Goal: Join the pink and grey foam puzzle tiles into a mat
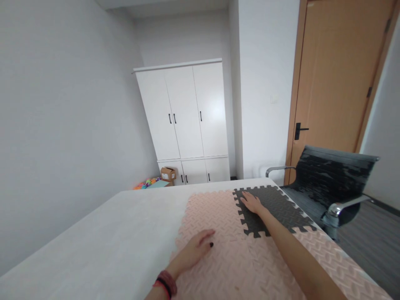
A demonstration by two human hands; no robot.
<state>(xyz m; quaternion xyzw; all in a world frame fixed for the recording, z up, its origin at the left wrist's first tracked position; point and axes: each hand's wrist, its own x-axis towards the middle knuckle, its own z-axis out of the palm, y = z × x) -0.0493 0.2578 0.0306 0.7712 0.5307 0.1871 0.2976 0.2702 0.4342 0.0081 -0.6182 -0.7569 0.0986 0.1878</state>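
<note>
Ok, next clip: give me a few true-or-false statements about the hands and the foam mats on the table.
1. The right hand lies flat on the dark grey interlocking foam mat tile. True.
2. The left hand holds a tile in the air. False: it rests palm down on the pink interlocking foam mat tiles.
3. The grey tile is joined into the pink ones. True.
4. The mats lie on the floor. False: they lie on the white table.

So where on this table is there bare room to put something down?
The white table is bare left of the pink mats, up to its far edge. The right side is crowded: dark mat, left hand and right hand flat on the mats.
</note>
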